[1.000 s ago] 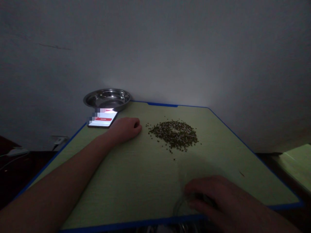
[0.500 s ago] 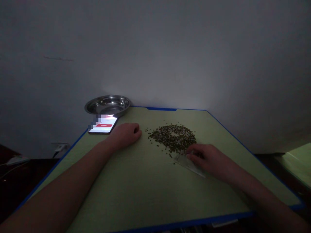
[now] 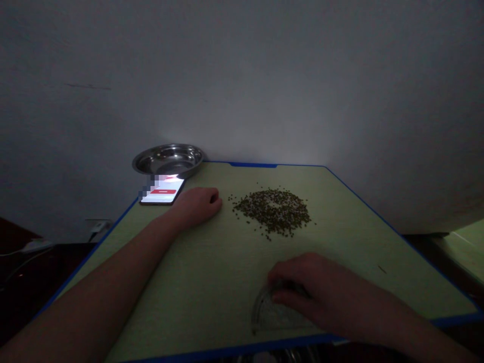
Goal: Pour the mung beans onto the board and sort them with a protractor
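Note:
A loose pile of small dark greenish beans or seeds (image 3: 274,209) lies spread on the table, with stray ones around its edge. My left hand (image 3: 200,204) rests on the table left of the pile, its fingers curled into a fist with nothing visible in them. Near the table's front edge, my right hand (image 3: 302,282) grips a clear semicircular protractor (image 3: 278,312) between thumb and fingers. The protractor stands close to the tabletop, its curved side to the left. A single dark bean (image 3: 254,333) sits by its lower left corner.
A steel basin (image 3: 168,160) stands at the far left corner, with a lit phone (image 3: 161,191) in front of it. The pale green table (image 3: 196,282) has blue edging and meets a grey wall. Below the front edge, part of a shiny metal vessel (image 3: 280,355) shows.
My right hand has drawn the protractor from the pile's near edge back towards the table's front edge. My left hand stays in place. The view has shifted slightly.

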`<state>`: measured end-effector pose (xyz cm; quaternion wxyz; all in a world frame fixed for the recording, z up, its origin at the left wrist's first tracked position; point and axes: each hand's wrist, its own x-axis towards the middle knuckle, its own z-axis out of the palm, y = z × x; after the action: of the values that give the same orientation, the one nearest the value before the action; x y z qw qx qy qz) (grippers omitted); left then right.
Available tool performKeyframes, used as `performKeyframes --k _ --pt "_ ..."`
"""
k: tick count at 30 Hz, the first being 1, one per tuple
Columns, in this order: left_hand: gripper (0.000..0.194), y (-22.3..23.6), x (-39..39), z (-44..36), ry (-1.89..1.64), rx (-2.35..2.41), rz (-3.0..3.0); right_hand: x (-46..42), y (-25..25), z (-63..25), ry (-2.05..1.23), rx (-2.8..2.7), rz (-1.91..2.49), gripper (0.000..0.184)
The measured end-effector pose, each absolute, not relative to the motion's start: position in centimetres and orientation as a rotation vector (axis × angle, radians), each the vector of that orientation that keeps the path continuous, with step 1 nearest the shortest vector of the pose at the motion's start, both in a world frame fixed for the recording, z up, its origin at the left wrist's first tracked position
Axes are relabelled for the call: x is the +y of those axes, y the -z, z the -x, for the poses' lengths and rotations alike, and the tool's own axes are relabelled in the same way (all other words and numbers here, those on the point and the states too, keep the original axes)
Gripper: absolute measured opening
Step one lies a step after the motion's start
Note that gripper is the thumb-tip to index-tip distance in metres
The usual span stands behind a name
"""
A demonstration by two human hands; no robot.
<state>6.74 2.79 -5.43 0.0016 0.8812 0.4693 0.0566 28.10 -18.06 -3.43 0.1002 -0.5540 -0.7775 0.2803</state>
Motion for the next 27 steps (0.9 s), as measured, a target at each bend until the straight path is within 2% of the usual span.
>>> performKeyframes --k 10,19,27 --pt "0.032 5.4 2.6 -6.9 -0.175 1.478 -2.774 -19.6 3.1 -28.8 -0.808 -2.282 1.694 0.016" --pt "0.032 5.4 2.7 -6.7 -0.194 1.47 -2.764 -15.1 3.9 -33.8 -0.604 -2.132 1.869 0.022" --pt "0.032 5.6 2.7 -6.6 -0.19 1.481 -2.763 -12.5 4.2 -33.2 -0.426 -2.164 1.855 0.02"
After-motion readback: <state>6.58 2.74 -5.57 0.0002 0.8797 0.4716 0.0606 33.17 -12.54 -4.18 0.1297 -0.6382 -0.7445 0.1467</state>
